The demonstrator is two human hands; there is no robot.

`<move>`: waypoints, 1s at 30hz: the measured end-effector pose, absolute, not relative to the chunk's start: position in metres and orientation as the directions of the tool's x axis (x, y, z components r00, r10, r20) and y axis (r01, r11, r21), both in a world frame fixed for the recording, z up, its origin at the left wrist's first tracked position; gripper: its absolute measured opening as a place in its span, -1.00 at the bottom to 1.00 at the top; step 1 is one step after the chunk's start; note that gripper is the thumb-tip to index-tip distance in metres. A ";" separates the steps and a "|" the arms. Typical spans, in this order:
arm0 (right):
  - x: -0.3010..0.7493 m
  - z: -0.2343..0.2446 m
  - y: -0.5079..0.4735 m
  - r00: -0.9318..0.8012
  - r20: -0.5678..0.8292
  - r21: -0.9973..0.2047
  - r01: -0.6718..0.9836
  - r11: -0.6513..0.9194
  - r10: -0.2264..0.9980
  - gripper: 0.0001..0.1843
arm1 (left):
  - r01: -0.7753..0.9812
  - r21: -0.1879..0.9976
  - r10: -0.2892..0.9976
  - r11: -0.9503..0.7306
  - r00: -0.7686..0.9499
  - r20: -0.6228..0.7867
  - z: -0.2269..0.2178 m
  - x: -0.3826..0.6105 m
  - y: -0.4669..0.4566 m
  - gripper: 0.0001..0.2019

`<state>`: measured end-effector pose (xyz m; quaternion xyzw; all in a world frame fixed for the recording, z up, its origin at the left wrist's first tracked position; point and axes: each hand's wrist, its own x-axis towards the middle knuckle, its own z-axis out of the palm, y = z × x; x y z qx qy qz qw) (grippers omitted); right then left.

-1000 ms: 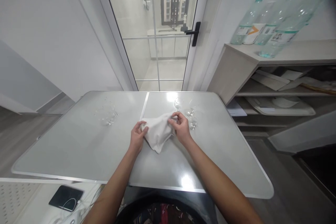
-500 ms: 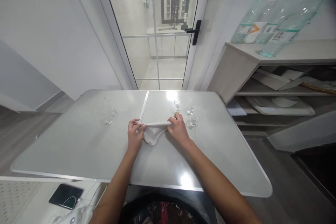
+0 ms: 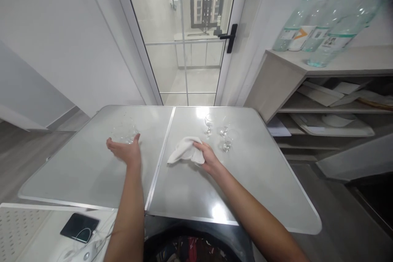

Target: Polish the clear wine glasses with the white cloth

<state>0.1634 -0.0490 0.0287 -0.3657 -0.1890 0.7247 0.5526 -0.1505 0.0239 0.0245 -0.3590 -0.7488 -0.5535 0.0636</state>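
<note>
My right hand (image 3: 209, 157) grips a white cloth (image 3: 186, 150) near the middle of the grey folding table (image 3: 178, 196); the cloth hangs off to the left of my fingers. My left hand (image 3: 125, 151) is spread with thumb and fingers apart, just in front of some clear stemmed glasses (image 3: 123, 129) at the table's left. It partly covers them, and I cannot tell whether it touches one. To the right of the cloth, a stemmed glass (image 3: 208, 123) stands upright. Beside it are two more small glasses, one of them nearer to me (image 3: 227, 144).
A wooden shelf unit (image 3: 282, 77) at the right carries several plastic bottles (image 3: 330, 47) on top. Behind the table is a glass door with a black handle (image 3: 230, 37). A phone (image 3: 80, 228) with a cable lies at the lower left.
My left hand has let go of the cloth and moved left to the glasses, opening out. The cloth, earlier stretched between both hands, now hangs from my right hand alone.
</note>
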 end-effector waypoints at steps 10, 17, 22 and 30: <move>0.160 0.027 -0.047 0.009 -0.236 -0.738 -0.652 -0.173 0.972 -0.59 | 0.548 0.836 0.517 -0.041 -0.704 0.487 0.033 -0.153 0.027 -0.44; 0.164 0.035 -0.063 0.145 0.172 -0.944 -0.259 0.205 0.974 -0.76 | 0.632 0.696 0.898 -0.341 -0.002 0.441 0.054 -0.061 -0.052 -0.39; 0.160 0.044 -0.074 -0.245 0.395 -0.918 -0.138 0.371 0.885 -0.77 | 0.474 0.804 0.919 -0.359 0.026 0.394 0.033 -0.040 -0.072 -0.45; 0.171 0.034 -0.067 -0.575 0.257 -0.940 0.039 0.340 0.777 -0.28 | 0.715 0.381 0.791 -0.586 0.402 0.460 0.050 -0.062 -0.072 -0.51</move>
